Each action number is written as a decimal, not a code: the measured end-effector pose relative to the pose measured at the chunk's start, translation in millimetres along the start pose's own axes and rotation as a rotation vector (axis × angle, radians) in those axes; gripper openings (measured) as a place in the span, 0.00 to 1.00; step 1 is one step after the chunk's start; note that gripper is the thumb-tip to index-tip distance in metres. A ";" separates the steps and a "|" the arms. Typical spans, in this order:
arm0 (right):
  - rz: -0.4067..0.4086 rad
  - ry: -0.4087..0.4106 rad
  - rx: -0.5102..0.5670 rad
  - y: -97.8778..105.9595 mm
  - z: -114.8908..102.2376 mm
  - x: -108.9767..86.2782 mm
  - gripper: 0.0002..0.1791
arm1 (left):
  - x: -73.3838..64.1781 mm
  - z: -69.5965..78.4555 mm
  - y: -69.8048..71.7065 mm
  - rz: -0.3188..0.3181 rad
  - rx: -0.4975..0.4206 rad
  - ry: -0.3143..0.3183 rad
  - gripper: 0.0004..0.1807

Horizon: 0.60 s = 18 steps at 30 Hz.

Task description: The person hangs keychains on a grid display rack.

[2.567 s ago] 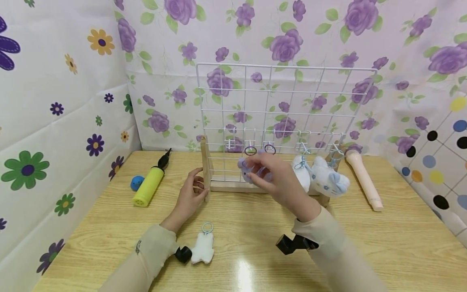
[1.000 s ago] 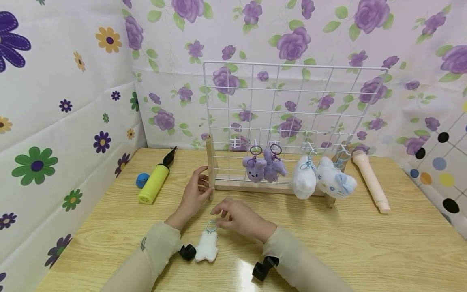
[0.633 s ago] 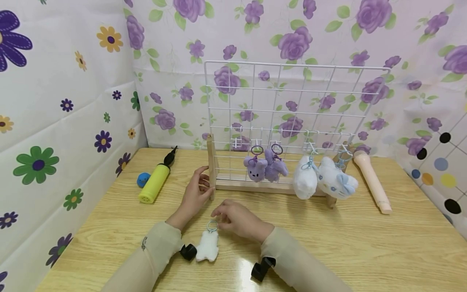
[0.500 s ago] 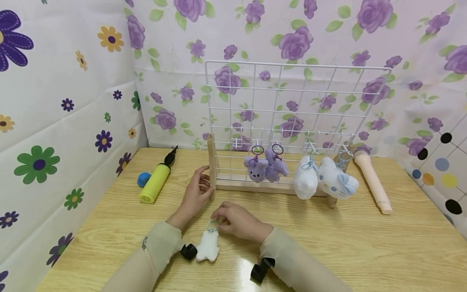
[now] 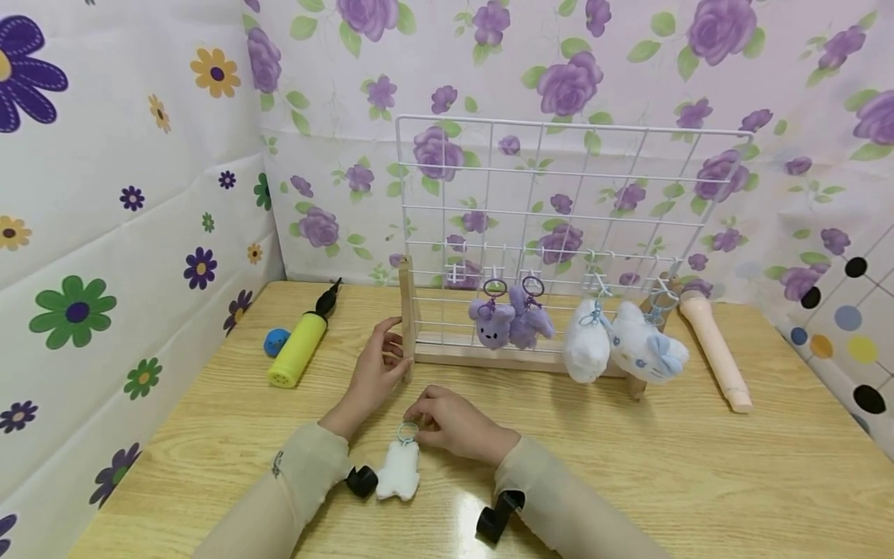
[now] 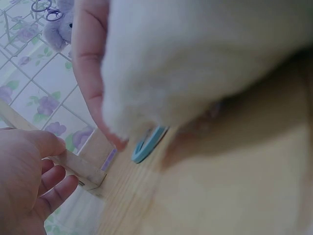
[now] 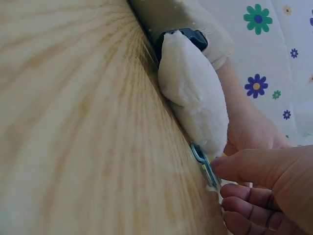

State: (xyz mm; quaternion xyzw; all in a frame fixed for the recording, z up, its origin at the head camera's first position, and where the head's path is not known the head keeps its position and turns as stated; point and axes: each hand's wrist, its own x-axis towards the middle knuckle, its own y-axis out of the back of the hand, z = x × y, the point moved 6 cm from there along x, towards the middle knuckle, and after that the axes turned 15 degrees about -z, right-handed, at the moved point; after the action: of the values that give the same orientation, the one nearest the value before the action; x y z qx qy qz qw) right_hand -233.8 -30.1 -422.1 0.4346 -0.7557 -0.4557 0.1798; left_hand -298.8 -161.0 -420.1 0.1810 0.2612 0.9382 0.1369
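A white plush keychain (image 5: 399,470) lies on the table, its light blue ring (image 5: 408,432) pointing toward the rack. My right hand (image 5: 457,423) has thumb and fingers curled at that ring; the right wrist view shows the thumb tip against the ring (image 7: 204,164). My left hand (image 5: 373,369) grips the left wooden post (image 5: 407,318) of the white wire grid rack (image 5: 538,168), thumb in front. On the rack's hooks hang two purple plush keychains (image 5: 493,324), a white plush (image 5: 586,341) and a white plush with a blue bow (image 5: 639,341).
On the left lie a yellow hand pump (image 5: 299,349) with a black nozzle and a small blue ball-like thing (image 5: 276,341). A pale pink tube-shaped thing (image 5: 715,353) lies right of the rack. Flowered cloth (image 5: 335,155) stands close behind.
My right hand has let go of a purple plush keychain at the rack and come down to the white plush keychain's ring, where it stays. My left hand has kept its grip on the post.
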 end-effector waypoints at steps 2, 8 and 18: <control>0.005 0.002 0.002 -0.6 0.9 0.5 0.13 | 0.3 0.2 -0.2 -0.001 -0.002 0.001 0.37; 0.020 0.019 0.019 -2.6 2.6 0.6 0.13 | 0.0 0.3 0.1 0.000 -0.007 0.012 0.37; 0.032 0.012 0.038 -3.1 4.0 1.8 0.12 | 1.0 -2.5 0.2 -0.007 0.003 0.023 0.36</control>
State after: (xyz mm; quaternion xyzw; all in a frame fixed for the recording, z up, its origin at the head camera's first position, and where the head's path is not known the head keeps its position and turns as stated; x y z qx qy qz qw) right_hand -236.0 -30.1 -427.0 0.4283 -0.7701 -0.4358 0.1834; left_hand -300.8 -162.0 -421.7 0.1695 0.2649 0.9394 0.1368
